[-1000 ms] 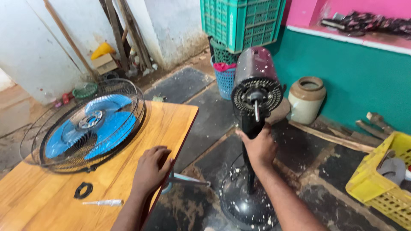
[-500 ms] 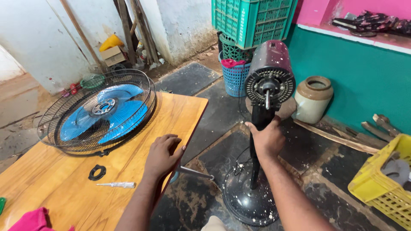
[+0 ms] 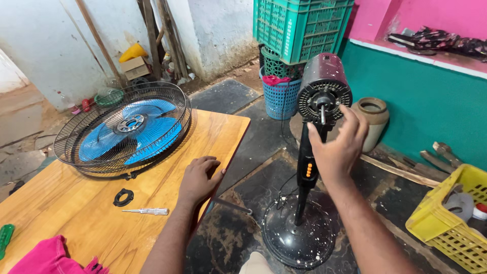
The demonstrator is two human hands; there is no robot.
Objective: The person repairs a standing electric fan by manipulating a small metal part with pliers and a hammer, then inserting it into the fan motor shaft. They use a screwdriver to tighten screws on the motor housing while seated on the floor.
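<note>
A black pedestal fan stands on the floor, stripped of its cage, with its motor head (image 3: 323, 86) and bare shaft facing me. My right hand (image 3: 339, 147) is raised in front of the pole, its fingertips at the shaft just below the motor. My left hand (image 3: 199, 178) rests flat on the edge of the wooden table (image 3: 213, 133), holding nothing. The black wire fan cage with blue blades (image 3: 126, 133) lies flat on the table. A black ring nut (image 3: 123, 197) and a small screwdriver (image 3: 147, 211) lie near my left hand.
Green crates (image 3: 299, 25) are stacked over a blue basket (image 3: 280, 96) behind the fan. A clay pot (image 3: 371, 122) stands by the teal wall. A yellow crate (image 3: 449, 223) sits at the right. Pink cloth (image 3: 48, 259) lies on the table's near corner. The fan's round base (image 3: 299, 236) is paint-spattered.
My right hand has slid up from gripping the fan's pole to the shaft at the motor. My left hand stays on the table edge. The view has shifted closer.
</note>
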